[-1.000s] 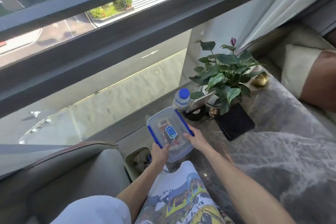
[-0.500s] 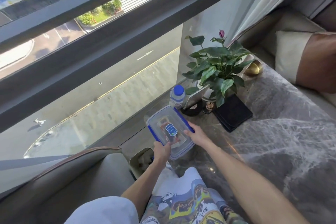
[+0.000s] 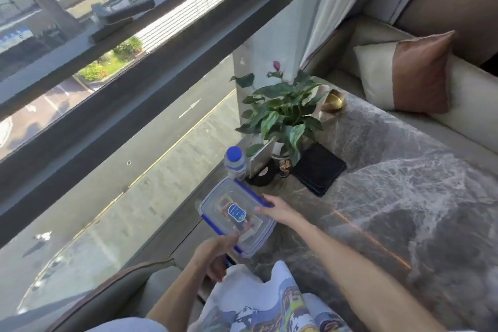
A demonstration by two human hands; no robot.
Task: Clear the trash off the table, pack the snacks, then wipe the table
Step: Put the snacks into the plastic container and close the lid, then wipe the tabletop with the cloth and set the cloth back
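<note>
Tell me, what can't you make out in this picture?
All in the head view.
Snacks in the box: blurred through lid and sticker.
Box's near end: covered by the left hand.
Bottle label: too small to read.
Pot of the plant: mostly hidden by leaves.
Table: near part hidden by the right forearm, cut off by the frame's edge.

Container on table; bottle just behind it; plant right of bottle; cushion beyond table.
</note>
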